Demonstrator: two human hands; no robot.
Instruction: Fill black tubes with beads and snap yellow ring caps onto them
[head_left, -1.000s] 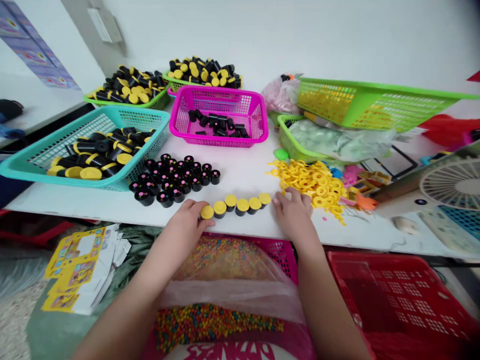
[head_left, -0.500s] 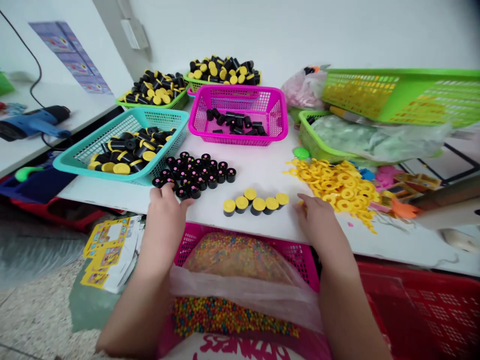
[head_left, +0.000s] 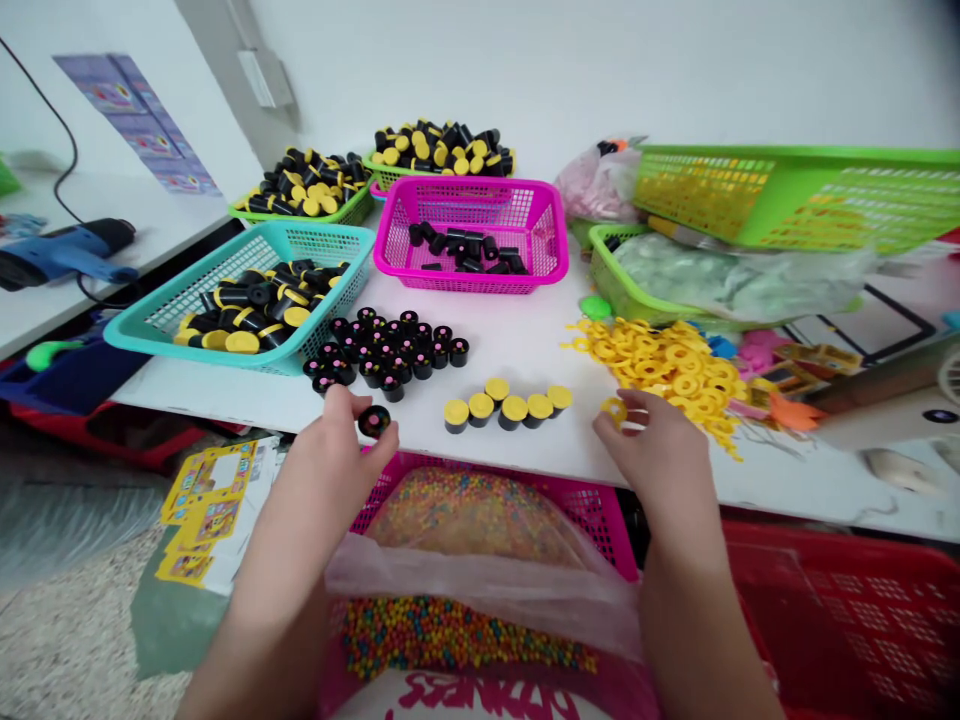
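Observation:
Between thumb and fingers, my left hand [head_left: 334, 450] grips a small black cylinder [head_left: 373, 421] whose open top shows coloured beads. It is just in front of a cluster of similar bead-filled black cylinders [head_left: 397, 350] on the white table. My right hand [head_left: 660, 440] pinches a yellow ring [head_left: 615, 409], near a loose heap of yellow rings [head_left: 686, 370]. Between the two hands stand several black cylinders with yellow caps [head_left: 514, 409], upright in a zigzag row.
A turquoise basket [head_left: 142, 330] of capped cylinders stands left; a magenta basket [head_left: 472, 283] with black cylinders is behind. Below the table edge sits a bag of coloured beads [head_left: 465, 635]. Green baskets [head_left: 795, 165] are at right. A blue heat gun [head_left: 67, 255] lies far left.
My left hand has taken a black cylinder from the cluster and drawn it nearer. My right hand now has a yellow ring showing in its fingers.

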